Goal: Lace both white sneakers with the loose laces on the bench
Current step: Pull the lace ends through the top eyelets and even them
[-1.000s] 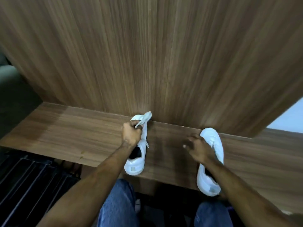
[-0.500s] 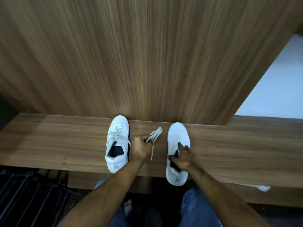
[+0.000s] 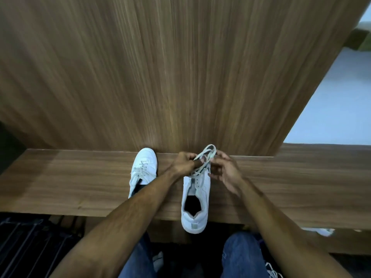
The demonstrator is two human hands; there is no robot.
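On the surface (image 3: 60,177), left sneaker (image 3: 143,169) laced, my left hand (image 3: 183,164) and right hand (image 3: 225,169) pinch the loose lace (image 3: 202,163) over the unlaced right sneaker (image 3: 195,201).

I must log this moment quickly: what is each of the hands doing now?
Left hand: fingers curled, gripping the loose lace.
Right hand: pinching the same lace, above the unlaced sneaker.

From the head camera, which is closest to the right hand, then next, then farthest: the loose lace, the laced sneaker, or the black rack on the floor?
From the right hand:
1. Loose lace: in its fingers, above the unlaced sneaker's toe.
2. Laced sneaker: on the bench, past the left hand.
3. Black rack: on the floor, far lower left.
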